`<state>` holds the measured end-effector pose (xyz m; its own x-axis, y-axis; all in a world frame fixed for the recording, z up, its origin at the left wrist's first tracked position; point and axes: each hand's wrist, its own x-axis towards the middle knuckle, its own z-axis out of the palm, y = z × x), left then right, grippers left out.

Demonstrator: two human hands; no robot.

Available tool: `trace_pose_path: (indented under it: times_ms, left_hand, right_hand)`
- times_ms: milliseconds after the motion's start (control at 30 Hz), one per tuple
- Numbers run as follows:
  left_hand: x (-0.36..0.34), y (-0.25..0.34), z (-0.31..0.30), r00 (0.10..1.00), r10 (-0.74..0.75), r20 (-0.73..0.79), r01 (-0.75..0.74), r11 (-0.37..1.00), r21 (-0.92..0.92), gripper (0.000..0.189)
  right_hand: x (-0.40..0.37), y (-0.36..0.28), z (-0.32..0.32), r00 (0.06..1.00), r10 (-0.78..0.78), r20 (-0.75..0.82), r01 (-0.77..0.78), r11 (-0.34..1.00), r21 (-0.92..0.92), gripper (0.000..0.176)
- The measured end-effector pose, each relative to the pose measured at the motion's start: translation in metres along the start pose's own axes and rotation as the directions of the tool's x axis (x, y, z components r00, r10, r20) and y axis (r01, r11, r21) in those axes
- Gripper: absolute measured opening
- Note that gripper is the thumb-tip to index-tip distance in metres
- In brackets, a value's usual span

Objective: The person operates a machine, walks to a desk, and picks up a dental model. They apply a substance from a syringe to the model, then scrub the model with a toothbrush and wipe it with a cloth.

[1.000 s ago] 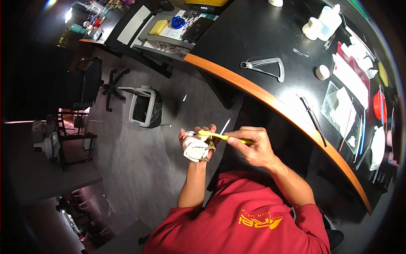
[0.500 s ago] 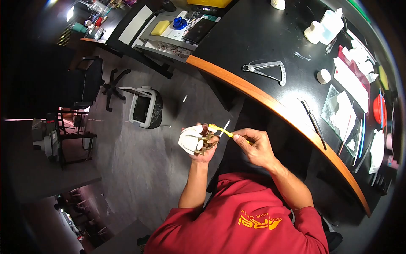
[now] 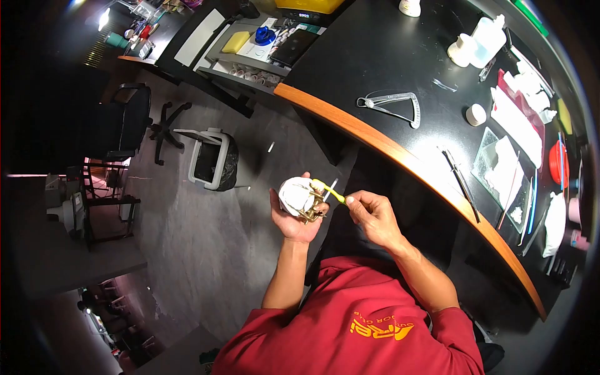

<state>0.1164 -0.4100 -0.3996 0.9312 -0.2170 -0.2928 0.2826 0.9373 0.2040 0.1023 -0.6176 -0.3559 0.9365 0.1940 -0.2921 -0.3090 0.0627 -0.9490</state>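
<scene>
My left hand cups a white plaster model with a brass-coloured metal frame fixed to its side. My right hand pinches a yellow-handled tool whose tip rests against the model's edge by the metal frame. Both hands are held over the floor, in front of my red shirt and away from the black worktop.
The curved black worktop with an orange edge carries a metal caliper, white bottles, a glass slab with white material, thin instruments and a red dish. A waste bin and office chair stand on the floor.
My left hand has turned the plaster model so its rounded white side faces up and lifted it slightly. My right hand slid the yellow tool inward, closer to the model.
</scene>
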Motion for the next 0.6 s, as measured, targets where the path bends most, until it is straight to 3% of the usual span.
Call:
trace_pose_path:
  times_ms: [267,400,500,600]
  left_hand:
    - [-0.002,-0.002,0.003,1.000,0.004,-0.007,-0.004,1.000,0.007,0.078]
    - [-0.002,0.000,0.001,1.000,0.002,-0.015,-0.001,0.997,0.072,0.078]
    - [-0.004,-0.003,0.008,0.979,0.053,-0.198,-0.024,0.989,0.148,0.074]
    - [-0.008,-0.001,0.016,0.987,0.079,-0.141,-0.056,0.986,0.159,0.072]
  right_hand:
    - [0.003,0.003,0.007,0.997,-0.056,-0.055,0.058,0.998,0.031,0.025]
    - [0.002,-0.007,0.014,0.989,-0.132,-0.061,0.127,0.989,-0.079,0.025]
    - [0.003,-0.007,0.018,0.976,-0.208,-0.061,0.195,0.967,-0.166,0.024]
    - [0.004,-0.005,0.015,0.978,-0.199,-0.062,0.186,0.967,-0.176,0.023]
